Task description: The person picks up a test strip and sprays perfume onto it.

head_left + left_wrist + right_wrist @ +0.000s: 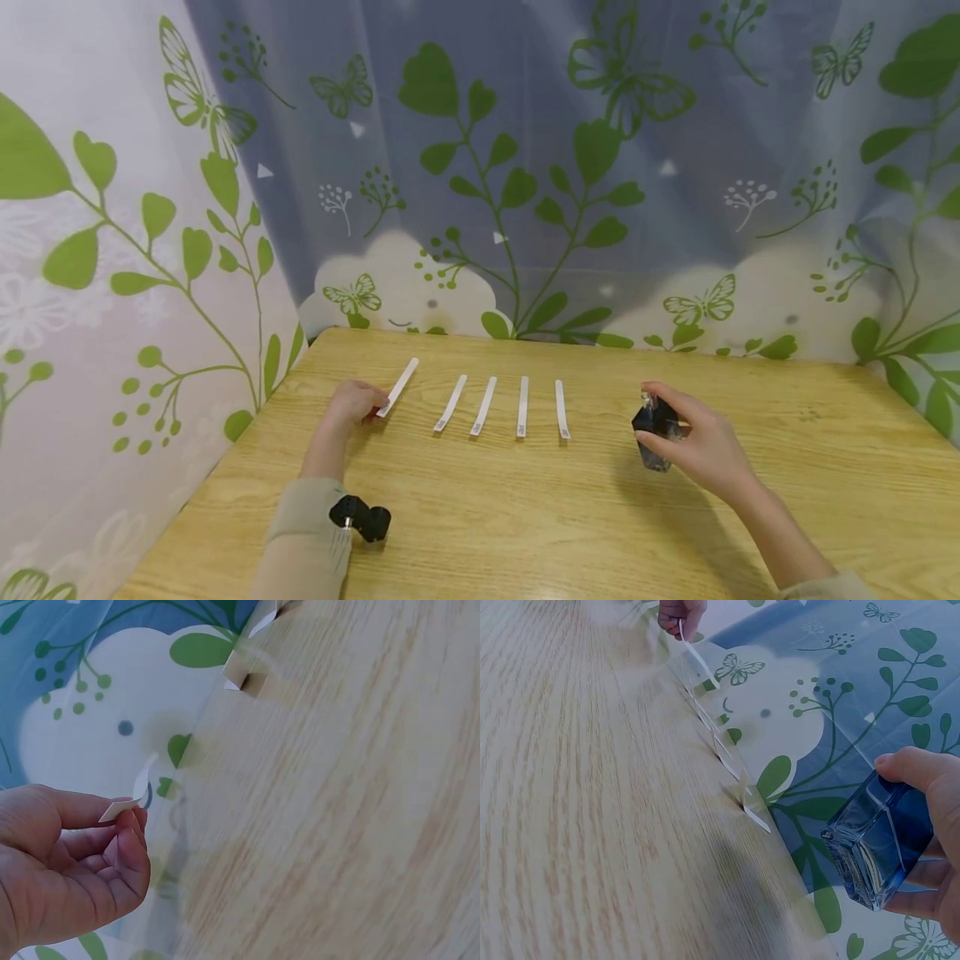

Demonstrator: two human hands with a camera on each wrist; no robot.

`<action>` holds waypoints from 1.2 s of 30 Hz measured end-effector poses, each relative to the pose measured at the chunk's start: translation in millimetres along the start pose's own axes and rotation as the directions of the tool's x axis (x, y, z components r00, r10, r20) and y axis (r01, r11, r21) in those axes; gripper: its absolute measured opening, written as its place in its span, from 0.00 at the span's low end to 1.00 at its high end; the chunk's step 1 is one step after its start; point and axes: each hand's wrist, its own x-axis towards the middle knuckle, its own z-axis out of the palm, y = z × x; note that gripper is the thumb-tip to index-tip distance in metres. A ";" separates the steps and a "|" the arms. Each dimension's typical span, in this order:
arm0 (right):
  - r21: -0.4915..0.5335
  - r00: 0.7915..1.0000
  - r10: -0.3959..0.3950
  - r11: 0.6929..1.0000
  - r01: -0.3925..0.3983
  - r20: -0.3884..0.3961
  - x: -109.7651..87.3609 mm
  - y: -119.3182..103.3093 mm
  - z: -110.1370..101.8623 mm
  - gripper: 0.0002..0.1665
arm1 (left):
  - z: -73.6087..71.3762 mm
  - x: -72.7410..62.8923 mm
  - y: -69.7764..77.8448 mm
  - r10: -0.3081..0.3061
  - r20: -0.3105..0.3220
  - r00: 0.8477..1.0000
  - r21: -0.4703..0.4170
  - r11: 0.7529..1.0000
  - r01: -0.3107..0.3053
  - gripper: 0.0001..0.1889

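My left hand (356, 404) pinches the near end of a white paper strip (401, 385) between thumb and fingers, holding it above the table. In the left wrist view the strip (141, 784) bends upward from the fingertips. My right hand (705, 442) grips a dark, faceted glass perfume bottle (654, 429) at the right, with the index finger at its silver spray top. The bottle's thick clear base (862, 862) shows in the right wrist view. Several more white paper strips (522, 407) lie in a row between the hands, small print on their near ends.
A small black object (362, 518) with a shiny metal part is beside the left sleeve (303, 533). The wooden table (510, 517) runs back to a curtain (517, 275) printed with leaves and butterflies. A paler printed cloth (150, 317) hangs along the left side.
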 end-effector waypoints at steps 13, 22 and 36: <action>0.010 0.999 0.034 0.999 -0.034 0.021 -1.1 -2.7 -1.4 0.36 | 4.4 2.0 -6.5 -0.053 -0.010 0.999 -0.068 0.996 0.052 0.11; 0.014 0.999 0.036 0.999 -0.037 0.020 -1.5 -2.5 -2.4 0.36 | 5.9 5.3 -8.1 -0.079 -0.046 0.996 -0.075 0.994 0.075 0.09; 0.012 0.999 0.036 0.999 -0.037 0.023 -3.5 -1.2 -4.2 0.36 | 2.3 4.6 -12.4 0.001 -0.053 0.999 0.035 0.999 0.001 0.07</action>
